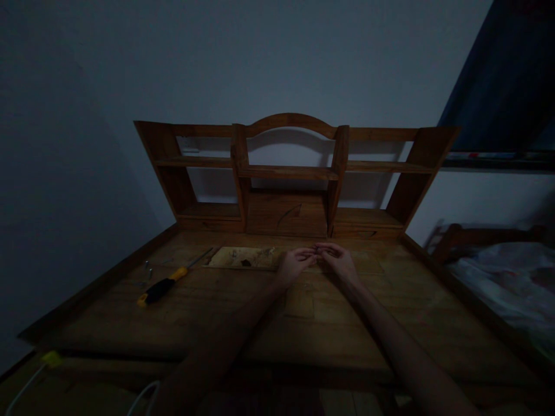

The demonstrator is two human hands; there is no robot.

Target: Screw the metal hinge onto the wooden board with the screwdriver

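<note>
My left hand (295, 263) and my right hand (339, 260) meet at the fingertips above the middle of the wooden desk (243, 315). Both are closed in a pinch around something small and dark, too small and dim to name. Behind and beneath them lies a long, thin wooden board (236, 257) with a stained, worn surface and a dark hole or spot. To the left of my hands rests a screwdriver (167, 284) with a black and yellow handle, its shaft pointing toward the board's left end. A small square wooden piece (299, 304) lies between my forearms.
Several small metal screws or bolts (150, 273) lie left of the screwdriver. A wooden shelf unit (288, 172) stands along the desk's back edge. Raised rims border the desk's sides. A white cable (145, 396) hangs at the front left; a bed (498, 266) stands to the right.
</note>
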